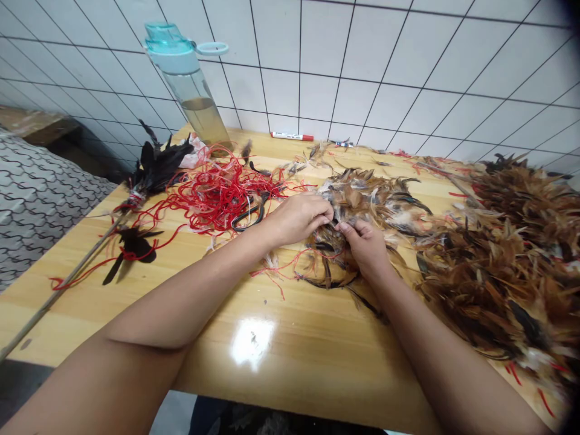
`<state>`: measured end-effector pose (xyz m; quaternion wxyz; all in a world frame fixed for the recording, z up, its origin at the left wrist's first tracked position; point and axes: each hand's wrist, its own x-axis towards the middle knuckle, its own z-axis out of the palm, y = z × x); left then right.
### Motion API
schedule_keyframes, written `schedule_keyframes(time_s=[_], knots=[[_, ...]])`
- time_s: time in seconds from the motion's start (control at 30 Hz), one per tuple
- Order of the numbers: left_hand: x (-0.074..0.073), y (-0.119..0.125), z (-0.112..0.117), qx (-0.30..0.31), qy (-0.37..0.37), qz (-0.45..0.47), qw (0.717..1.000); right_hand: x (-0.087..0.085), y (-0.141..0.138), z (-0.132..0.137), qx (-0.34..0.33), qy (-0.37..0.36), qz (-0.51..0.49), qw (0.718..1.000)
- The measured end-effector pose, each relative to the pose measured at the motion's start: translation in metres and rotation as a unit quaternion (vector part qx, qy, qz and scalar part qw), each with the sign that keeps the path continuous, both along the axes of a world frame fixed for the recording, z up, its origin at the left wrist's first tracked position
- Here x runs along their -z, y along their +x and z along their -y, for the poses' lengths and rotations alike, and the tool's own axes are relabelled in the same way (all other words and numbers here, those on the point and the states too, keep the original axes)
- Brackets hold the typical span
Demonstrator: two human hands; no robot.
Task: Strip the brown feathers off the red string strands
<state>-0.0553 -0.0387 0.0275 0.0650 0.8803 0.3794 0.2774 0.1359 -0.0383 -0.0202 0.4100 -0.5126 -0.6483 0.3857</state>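
Note:
Over the middle of the wooden table (226, 302), both hands meet at a small heap of brown and black feathers (367, 193). My left hand (301, 216) is closed, its fingers bent down into the feathers; a dark feather shows at its fingertips. Thumb and fingers of my right hand (366, 241) pinch close beside it, at the base of the feathers. Whatever lies between the fingertips is too small to make out fully. Thin red threads (290, 269) trail on the table below the hands. A tangle of red string (222, 193) lies left of my left hand, with black-handled scissors (249, 214) partly in it.
A large pile of brown feathers (502, 284) covers the right side. At the left lies a stick (67, 281) with a bundle of black feathers (158, 160) tied on. A water bottle (194, 90) and a red-capped marker (291, 136) are by the tiled wall (272, 54).

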Motion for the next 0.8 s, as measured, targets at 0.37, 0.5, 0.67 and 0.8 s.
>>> schedule_keyframes(time_s=[0.37,0.5,0.67,0.8], knots=[[0.002,0.006,0.003,-0.005,0.063,-0.067,0.996,-0.001,0.000,0.000,-0.025,0.035,0.071,0.997],[0.006,0.010,0.004,-0.004,0.053,-0.073,0.996,-0.001,-0.001,0.001,-0.035,0.036,0.073,0.996],[0.004,0.006,0.003,-0.038,0.066,0.032,0.997,0.001,0.000,0.000,-0.048,0.019,-0.004,0.999],[-0.001,-0.004,-0.001,-0.104,0.036,0.074,0.991,0.003,0.003,-0.003,-0.026,-0.004,-0.053,0.998]])
